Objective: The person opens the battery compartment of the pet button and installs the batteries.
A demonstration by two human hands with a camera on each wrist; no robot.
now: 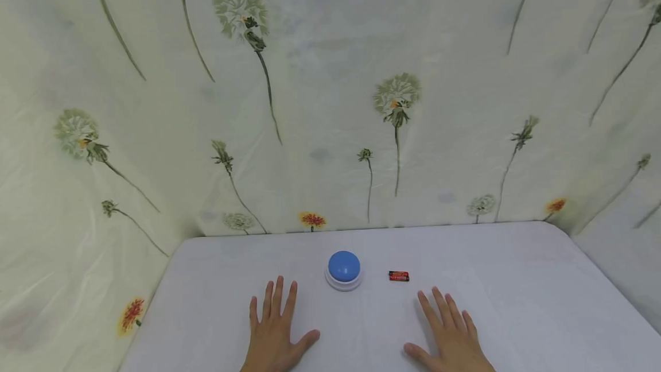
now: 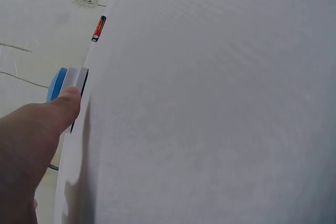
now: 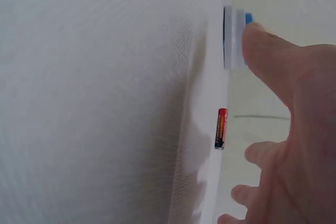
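Hands, two. Left hand [image 1: 273, 332], lower centre-left of the head view: palm down on the table, fingers straight and spread, thumb out toward the middle; it has hold of nothing. Right hand [image 1: 449, 337], lower centre-right: likewise flat, fingers spread, thumb pointing inward, holding nothing.

Button, one. Round blue dome button [image 1: 343, 269] on a white base, standing on the table in the lower middle of the frame, just above and between the two hands, nearer the left hand's fingertips; not touched. In the left wrist view it shows at the left edge, partly behind the thumb.

Battery, one. Small red-and-black battery [image 1: 399, 275], lying on its side just right of the button, apart from it, above the right hand's fingertips; untouched. It shows mid-frame in the right wrist view.

Table, one. White cloth-covered table [image 1: 516, 303], filling the lower frame.

Backdrop, one. Pale fabric backdrop [image 1: 330, 102] printed with dandelions and small orange flowers, filling the upper frame and both sides.
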